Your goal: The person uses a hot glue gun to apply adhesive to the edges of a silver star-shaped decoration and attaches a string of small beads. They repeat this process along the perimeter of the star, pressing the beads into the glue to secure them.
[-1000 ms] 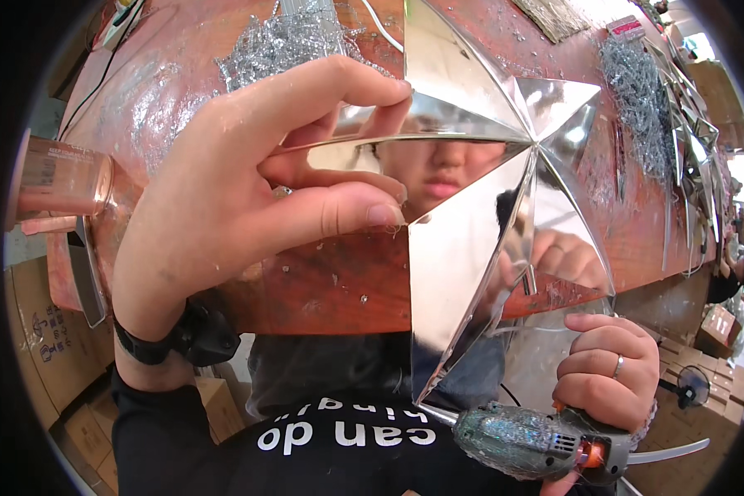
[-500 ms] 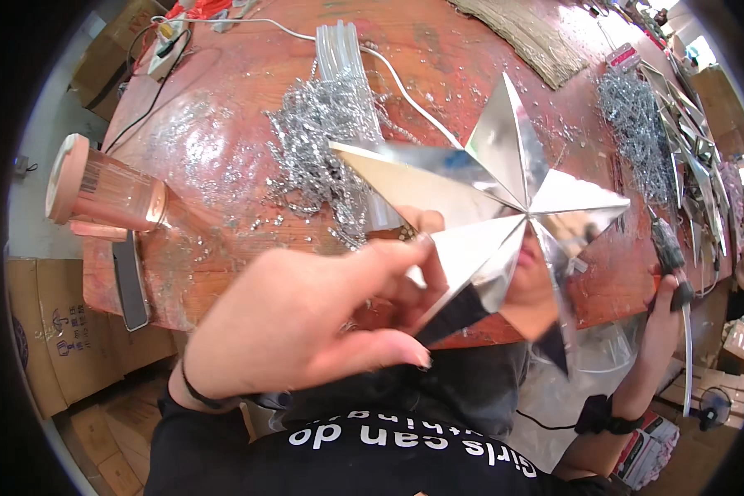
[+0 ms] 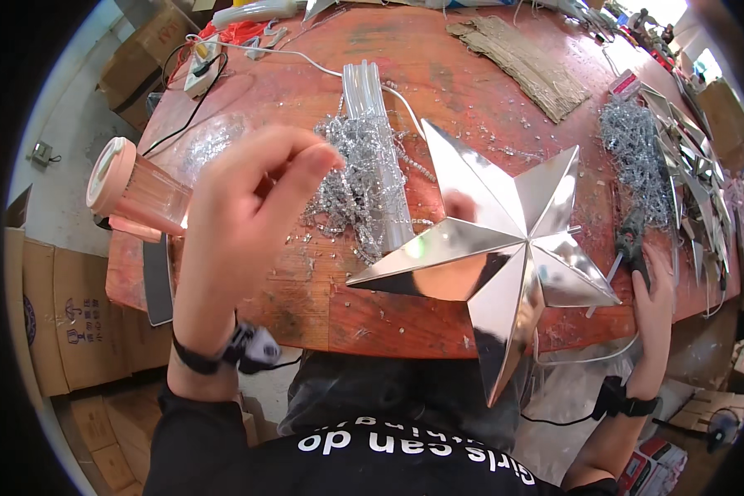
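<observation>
A mirrored silver five-pointed star [image 3: 504, 248] lies at the table's near edge, one point hanging past it. My left hand [image 3: 248, 207] is raised to the left of the star, fingers curled and thumb and fingertips pressed together; what they pinch, if anything, I cannot make out. Beyond it, a heap of silvery beaded chains [image 3: 347, 178] lies over a bundle of clear sticks [image 3: 362, 91]. To the right of the star, my right hand [image 3: 655, 285] is closed round the handle of a dark glue gun [image 3: 631, 236], resting low over the table.
A pink-lidded clear cup [image 3: 149, 186] stands at the left edge beside a dark phone [image 3: 158, 281]. A power strip [image 3: 201, 70] and white cable lie at the back left. Torn cardboard [image 3: 525, 66] sits farther back; silver tinsel [image 3: 632, 149] and stacked mirrored stars [image 3: 694, 174] line the right.
My left hand has let go of the star and moved up and left. The star now lies on the table, turned. My right hand has moved inward with the glue gun.
</observation>
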`<state>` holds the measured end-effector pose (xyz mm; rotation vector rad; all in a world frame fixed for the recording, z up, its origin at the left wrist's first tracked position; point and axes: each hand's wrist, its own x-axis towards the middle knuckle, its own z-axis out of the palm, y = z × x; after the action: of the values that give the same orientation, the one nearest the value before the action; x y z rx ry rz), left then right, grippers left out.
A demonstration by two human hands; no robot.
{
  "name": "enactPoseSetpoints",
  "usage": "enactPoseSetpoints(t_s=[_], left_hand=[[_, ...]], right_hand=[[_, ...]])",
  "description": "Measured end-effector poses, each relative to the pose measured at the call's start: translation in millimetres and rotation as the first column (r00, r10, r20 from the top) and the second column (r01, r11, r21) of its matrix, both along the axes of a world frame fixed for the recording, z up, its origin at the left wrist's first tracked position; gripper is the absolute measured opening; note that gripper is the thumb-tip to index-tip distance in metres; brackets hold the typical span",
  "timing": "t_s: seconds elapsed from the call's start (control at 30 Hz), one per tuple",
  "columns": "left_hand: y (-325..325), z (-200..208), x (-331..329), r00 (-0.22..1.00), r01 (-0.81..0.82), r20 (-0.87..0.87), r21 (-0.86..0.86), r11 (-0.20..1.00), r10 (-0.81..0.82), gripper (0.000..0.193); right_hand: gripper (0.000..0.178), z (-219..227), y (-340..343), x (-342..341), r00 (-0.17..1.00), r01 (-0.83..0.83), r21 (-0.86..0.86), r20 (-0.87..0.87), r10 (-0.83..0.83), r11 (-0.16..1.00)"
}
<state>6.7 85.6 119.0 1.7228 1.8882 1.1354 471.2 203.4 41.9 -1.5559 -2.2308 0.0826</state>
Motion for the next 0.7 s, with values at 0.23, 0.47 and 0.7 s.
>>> enactPoseSetpoints(t_s=[0.23, 0.47, 0.7], left_hand=[[39, -48, -26, 0.861, 0.148, -0.502, 0.1, 0.984, -0.079, 0.015], [42, 3, -42, 0.99, 0.036, -0.14, 0.092, 0.995, -0.023, 0.012], [55, 118, -68, 0.959, 0.199, 0.171, 0.152, 0.968, -0.224, 0.022]], right_hand=[[0.023, 32, -74, -51, 0.985, 0.101, 0.435, -0.172, -0.028, 0.895], [0.024, 65, -104, -50, 0.981, -0.05, 0.578, -0.124, 0.149, 0.814], [0.02, 106, -104, -80, 0.941, -0.117, 0.57, -0.198, 0.274, 0.813]])
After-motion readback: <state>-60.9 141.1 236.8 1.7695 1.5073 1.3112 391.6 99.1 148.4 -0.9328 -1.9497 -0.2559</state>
